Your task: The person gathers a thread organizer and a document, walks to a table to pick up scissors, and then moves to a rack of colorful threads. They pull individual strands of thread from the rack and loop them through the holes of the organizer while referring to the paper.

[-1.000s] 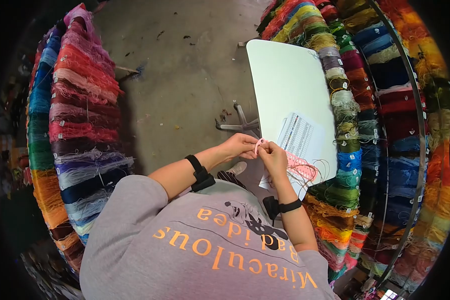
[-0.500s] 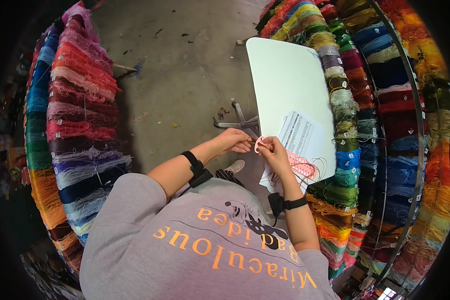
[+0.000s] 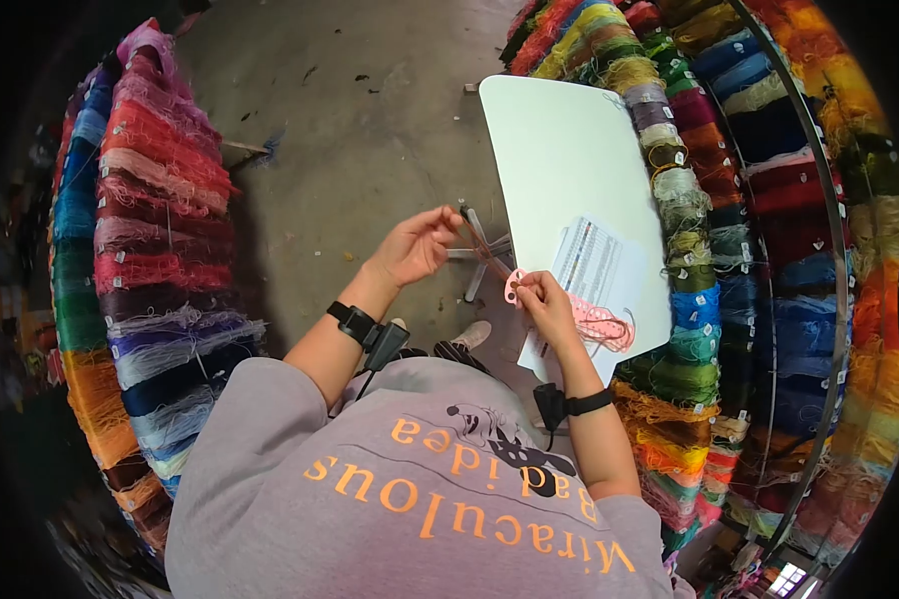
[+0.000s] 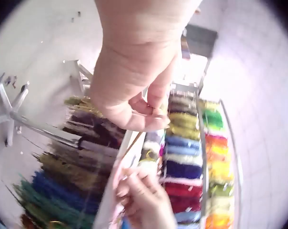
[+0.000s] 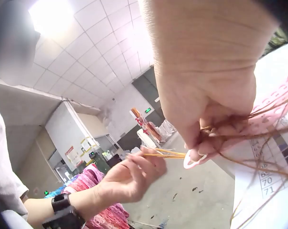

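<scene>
My left hand (image 3: 415, 248) pinches the end of a bundle of brownish-gold thread (image 5: 166, 154) between thumb and fingertips. Taut strands run from it to the end of a pink card strip (image 3: 599, 325) with rows of holes. At that end my right hand (image 3: 549, 307) grips the strip, its thumb and fingers close to a white-rimmed hole (image 5: 193, 160). Loose brown strands trail from behind the right hand, over the strip and a printed chart (image 3: 591, 262). In the left wrist view, the thread slants down from the left fingertips (image 4: 156, 123) toward the right hand.
A white table (image 3: 559, 150) carries the printed sheets and stands to the right. Racks of coloured thread skeins hang on the left (image 3: 165, 225) and along the table's far side (image 3: 684, 235). A wheeled metal base (image 3: 477, 255) stands on the floor (image 3: 350, 130) beside the table.
My left hand has moved away from the right hand, up and to the left, drawing the thread out from the strip's end. My right hand stays at the strip, shifted only slightly.
</scene>
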